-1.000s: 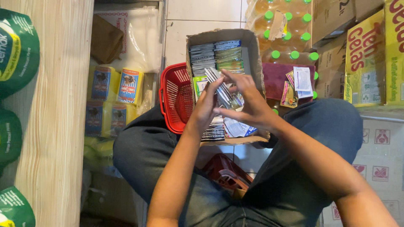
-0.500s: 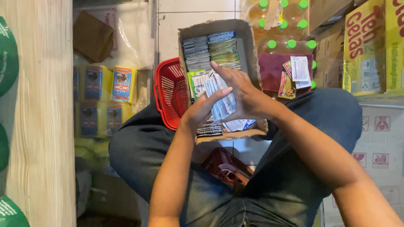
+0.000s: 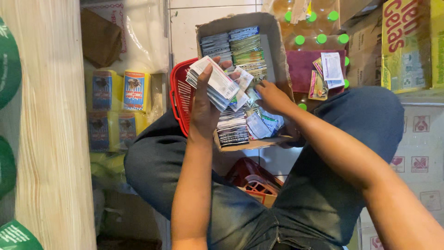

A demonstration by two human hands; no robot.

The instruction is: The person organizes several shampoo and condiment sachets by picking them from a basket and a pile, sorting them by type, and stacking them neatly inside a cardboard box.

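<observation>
Cramped stockroom floor, cartons (image 3: 407,46) and bottles (image 3: 319,37) beyond my knees. Left hand (image 3: 206,109) clamps a stack of sachets (image 3: 215,83) above the box (image 3: 273,51); right hand (image 3: 273,97), fingers curled, digs among loose sachets inside. By my judgement, sorting is partway: rows filed, a jumble left.

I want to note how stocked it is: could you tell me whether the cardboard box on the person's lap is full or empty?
Mostly full. The cardboard box holds rows of small sachets, with a bare gap along its right wall.
</observation>
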